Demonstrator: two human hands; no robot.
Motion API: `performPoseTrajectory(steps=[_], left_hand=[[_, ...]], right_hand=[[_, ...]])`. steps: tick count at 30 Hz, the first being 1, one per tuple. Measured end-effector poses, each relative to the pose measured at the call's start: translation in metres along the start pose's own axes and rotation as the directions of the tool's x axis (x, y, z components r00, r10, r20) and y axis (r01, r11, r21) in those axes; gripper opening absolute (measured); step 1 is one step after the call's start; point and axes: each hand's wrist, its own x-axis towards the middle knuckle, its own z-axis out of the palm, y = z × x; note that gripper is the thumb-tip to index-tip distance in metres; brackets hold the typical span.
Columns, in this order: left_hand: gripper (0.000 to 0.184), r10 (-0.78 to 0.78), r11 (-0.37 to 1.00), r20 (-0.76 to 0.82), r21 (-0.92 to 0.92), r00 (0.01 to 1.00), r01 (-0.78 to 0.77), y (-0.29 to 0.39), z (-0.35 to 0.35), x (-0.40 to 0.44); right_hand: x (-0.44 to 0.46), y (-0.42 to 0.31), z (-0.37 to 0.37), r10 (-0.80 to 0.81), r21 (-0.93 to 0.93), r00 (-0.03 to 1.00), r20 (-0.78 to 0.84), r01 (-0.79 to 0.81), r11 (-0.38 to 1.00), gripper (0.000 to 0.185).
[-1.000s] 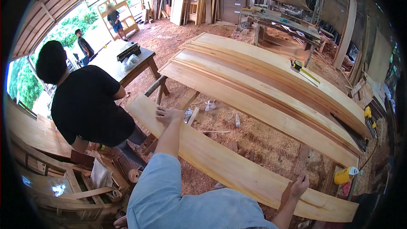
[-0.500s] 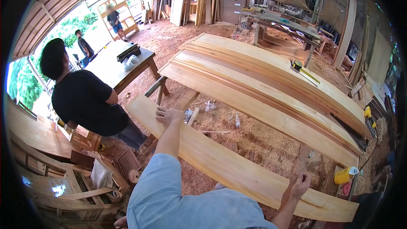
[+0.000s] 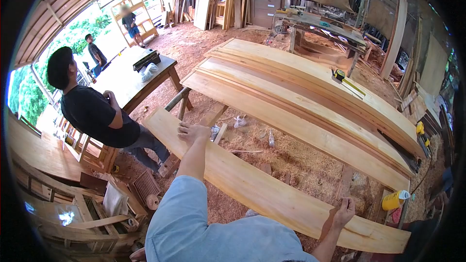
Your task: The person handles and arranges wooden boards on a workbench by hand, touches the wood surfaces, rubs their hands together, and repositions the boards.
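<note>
A long pale wooden board (image 3: 262,187) lies across in front of me, from left of centre to the lower right. My left hand (image 3: 193,133) is on its far edge near the left end, fingers bent over the wood and thumb side hidden. Over the board's right part is my right hand (image 3: 343,211), its fingers closed in a pinch. Anything between those fingertips is too small to make out. A shadow falls on the board beside this hand. Beyond it, more long boards (image 3: 291,99) lie side by side on supports.
A tape measure (image 3: 339,74) sits on the far boards. A yellow bottle (image 3: 394,201) stands at the right, below a yellow power tool (image 3: 422,133). A person in black (image 3: 97,111) stands left by a table (image 3: 165,64). Wood shavings (image 3: 291,160) cover the floor.
The person in black at the left has turned and shifted slightly, and their folded arm now shows. My right hand has moved very little; my left hand stays on the board.
</note>
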Motion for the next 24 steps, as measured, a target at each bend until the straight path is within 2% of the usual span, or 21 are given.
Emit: performPoseTrajectory(steps=[2, 5, 11, 20, 22, 24], left_hand=[[0.061, -0.003, 1.000, -0.016, -0.014, 1.000, 0.003, 0.000, -0.001, 0.000], [0.061, 0.026, 1.000, 0.039, 0.010, 0.999, -0.027, -0.002, -0.012, -0.006], [0.062, 0.025, 1.000, 0.011, -0.003, 1.000, -0.025, -0.002, 0.002, 0.003], [0.063, 0.031, 0.998, -0.032, -0.045, 0.999, -0.032, -0.004, 0.005, 0.004], [0.064, 0.065, 0.998, 0.084, -0.031, 0.994, -0.063, -0.004, -0.019, -0.011], [0.064, 0.053, 0.998, 0.075, -0.041, 0.996, -0.050, -0.004, -0.017, -0.011]], right_hand=[[0.000, 0.003, 0.000, 0.026, 0.035, 1.000, 0.009, -0.026, 0.999, 0.021], [0.002, 0.022, -0.001, -0.033, 0.030, 0.999, -0.036, 0.034, 0.999, 0.020], [0.005, 0.018, -0.005, -0.034, -0.030, 0.999, -0.019, 0.034, 0.999, 0.030], [0.003, 0.021, -0.009, 0.039, -0.094, 0.999, -0.032, -0.042, 0.995, 0.036], [0.004, 0.028, -0.013, 0.016, -0.122, 1.000, -0.005, -0.017, 0.992, 0.036], [0.003, 0.027, -0.013, 0.026, -0.092, 1.000, 0.016, -0.024, 0.995, 0.035]])
